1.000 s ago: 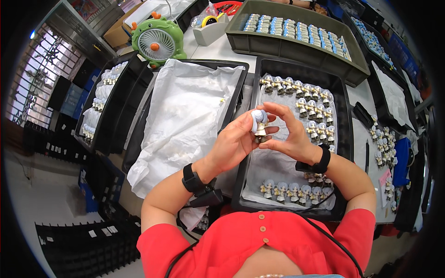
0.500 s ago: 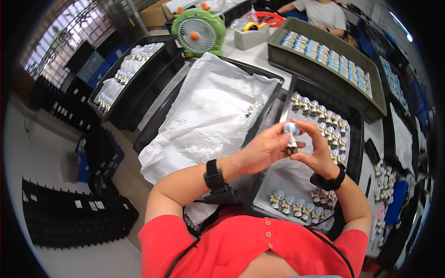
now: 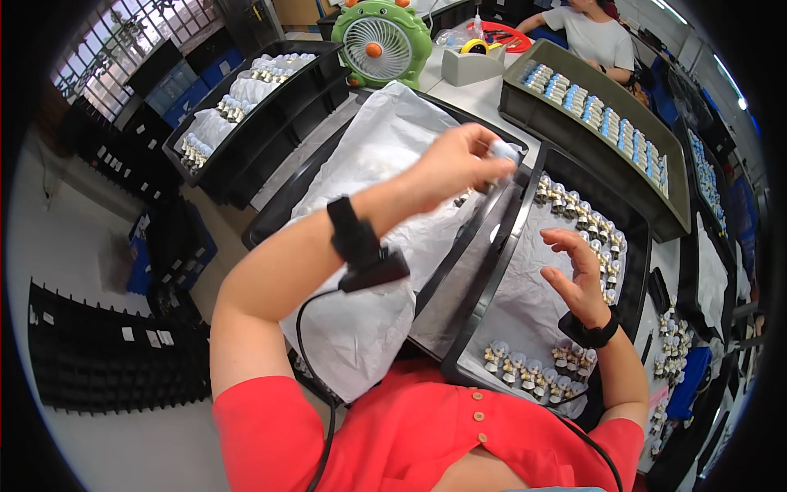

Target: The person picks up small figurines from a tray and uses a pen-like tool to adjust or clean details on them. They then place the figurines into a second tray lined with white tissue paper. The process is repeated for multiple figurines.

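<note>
At the far right corner of the left tray (image 3: 283, 201), the left hand (image 3: 457, 168) pinches a blurred, round-headed figurine (image 3: 503, 152) between thumb and fingers. Crinkled paper (image 3: 361, 328) covers this tray. Over the right tray (image 3: 638, 254), the right hand (image 3: 580, 280) curves, fingers spread, holding nothing.

We list one barred window (image 3: 123, 41) at upper left, daylight behind it, pale grey floor (image 3: 123, 287), white worktable (image 3: 484, 98), black crates (image 3: 119, 353) at lower left, strip light (image 3: 729, 79) at upper right.
</note>
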Demonstrator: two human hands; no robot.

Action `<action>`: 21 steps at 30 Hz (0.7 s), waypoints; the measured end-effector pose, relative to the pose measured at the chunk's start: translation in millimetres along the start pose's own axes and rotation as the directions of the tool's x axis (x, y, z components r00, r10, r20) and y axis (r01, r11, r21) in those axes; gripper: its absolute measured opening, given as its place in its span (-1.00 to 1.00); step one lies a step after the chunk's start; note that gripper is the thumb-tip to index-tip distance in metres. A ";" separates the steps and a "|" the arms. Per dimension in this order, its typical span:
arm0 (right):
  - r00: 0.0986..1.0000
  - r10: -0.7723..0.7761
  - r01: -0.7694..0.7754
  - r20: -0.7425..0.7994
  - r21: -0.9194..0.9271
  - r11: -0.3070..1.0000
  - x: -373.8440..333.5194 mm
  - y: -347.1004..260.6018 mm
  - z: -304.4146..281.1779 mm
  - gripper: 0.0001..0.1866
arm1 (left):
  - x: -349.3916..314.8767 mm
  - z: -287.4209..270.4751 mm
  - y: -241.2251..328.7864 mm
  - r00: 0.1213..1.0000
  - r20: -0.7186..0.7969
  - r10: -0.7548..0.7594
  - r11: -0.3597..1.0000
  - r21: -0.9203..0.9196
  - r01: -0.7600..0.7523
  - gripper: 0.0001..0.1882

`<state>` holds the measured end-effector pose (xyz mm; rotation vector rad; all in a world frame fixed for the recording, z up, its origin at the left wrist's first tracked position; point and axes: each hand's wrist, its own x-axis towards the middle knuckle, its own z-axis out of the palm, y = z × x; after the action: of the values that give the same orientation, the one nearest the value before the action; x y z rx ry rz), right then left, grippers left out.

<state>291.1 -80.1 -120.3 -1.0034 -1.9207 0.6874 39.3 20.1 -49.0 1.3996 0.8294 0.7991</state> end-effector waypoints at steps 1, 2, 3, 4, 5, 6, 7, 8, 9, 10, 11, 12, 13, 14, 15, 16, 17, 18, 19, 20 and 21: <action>1.000 -0.018 0.018 -0.003 -0.033 0.999 0.7 -2.0 -0.6 -0.52 | 16.7 -13.9 -2.4 1.000 -0.003 -0.010 0.993 0.116 0.010 -0.59; 0.999 -0.036 0.035 -0.005 -0.068 0.997 1.2 -3.8 -1.5 -0.55 | 37.8 -27.5 -17.1 0.995 -0.068 -0.069 0.984 0.159 0.079 -0.63; 0.999 -0.032 0.031 -0.013 -0.069 0.997 0.2 -5.0 -3.2 -0.57 | 58.7 -39.3 -33.7 0.987 -0.120 -0.102 0.951 0.280 0.133 -0.66; 0.999 -0.043 0.043 -0.001 -0.064 0.997 3.4 -6.2 -1.9 -0.58 | 70.2 -54.5 -49.2 0.968 -0.207 -0.139 0.914 0.350 0.206 -0.65; 0.999 -0.047 0.047 0.005 -0.064 0.997 5.6 -7.1 -1.9 -0.60 | 77.4 -61.5 -68.7 0.955 -0.277 -0.104 0.882 0.417 0.217 -0.62; 0.999 -0.045 0.046 0.011 -0.068 0.997 8.1 -8.5 -1.7 -0.62 | 84.1 -68.2 -86.5 0.937 -0.344 -0.065 0.845 0.480 0.235 -0.59; 0.999 -0.037 0.037 0.009 -0.065 0.997 8.2 -7.6 -2.5 -0.63 | 89.5 -67.7 -94.5 0.918 -0.395 -0.025 0.800 0.543 0.255 -0.57; 1.000 -0.030 0.030 0.007 -0.062 0.998 8.7 -6.5 -3.2 -0.64 | 91.2 -67.6 -102.4 0.924 -0.381 -0.005 0.743 0.617 0.258 -0.52; 1.000 -0.016 0.016 0.002 -0.060 0.998 6.6 -5.7 -4.2 -0.66 | 90.8 -64.0 -108.5 0.933 -0.359 0.011 0.681 0.687 0.255 -0.48; 1.000 -0.019 0.019 -0.001 -0.068 0.997 6.2 -5.3 -4.9 -0.67 | 94.8 -66.9 -120.4 0.958 -0.286 0.032 0.610 0.764 0.208 -0.42; 1.000 -0.023 0.023 -0.003 -0.075 0.997 7.7 -5.0 -5.5 -0.69 | 98.0 -67.7 -126.5 0.968 -0.249 -0.011 0.565 0.798 0.211 -0.42; 1.000 -0.024 0.024 -0.003 -0.079 0.997 7.6 -4.3 -5.6 -0.71 | 98.2 -66.0 -130.3 0.975 -0.213 -0.059 0.518 0.828 0.213 -0.42; 0.999 -0.031 0.030 -0.008 -0.083 0.996 7.5 -3.0 -5.6 -0.72 | 98.5 -65.0 -132.8 0.977 -0.182 -0.108 0.470 0.857 0.212 -0.42; 0.999 -0.038 0.037 -0.011 -0.086 0.996 7.6 -1.3 -5.4 -0.72 | 99.4 -64.8 -133.7 0.982 -0.139 -0.131 0.380 0.907 0.179 -0.44; 0.999 -0.047 0.045 -0.014 -0.094 0.995 7.5 -1.0 -6.3 -0.73 | 98.9 -61.8 -128.6 0.974 -0.150 -0.170 0.407 0.890 0.208 -0.46; 0.998 -0.052 0.050 -0.021 -0.097 0.994 7.4 -2.3 -6.8 -0.74 | 96.9 -58.6 -121.5 0.965 -0.160 -0.210 0.431 0.870 0.238 -0.48; 0.999 -0.045 0.043 -0.024 -0.094 0.995 6.9 -1.6 -6.6 -0.75 | 96.2 -56.5 -118.4 0.953 -0.169 -0.251 0.453 0.849 0.270 -0.50; 0.999 -0.043 0.041 -0.023 -0.094 0.995 7.9 -2.0 -7.0 -0.76 | 96.7 -56.8 -118.4 0.951 -0.173 -0.254 0.464 0.841 0.277 -0.52; 0.999 -0.041 0.039 -0.023 -0.093 0.995 8.5 -2.3 -7.3 -0.77 | 97.5 -57.3 -119.5 0.950 -0.177 -0.258 0.475 0.833 0.285 -0.53; 0.999 -0.037 0.035 -0.026 -0.096 0.995 8.3 -2.5 -7.3 -0.78 | 98.1 -57.5 -121.1 0.948 -0.181 -0.262 0.485 0.824 0.292 -0.55; 0.999 -0.037 0.033 -0.031 -0.100 0.994 8.3 -2.5 -7.5 -0.79 | 98.2 -57.4 -122.4 0.948 -0.183 -0.258 0.512 0.807 0.295 -0.56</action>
<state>293.9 -73.7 -111.1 -1.0335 -1.9548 0.5563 37.5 131.3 -173.7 1.9979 1.5517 0.1247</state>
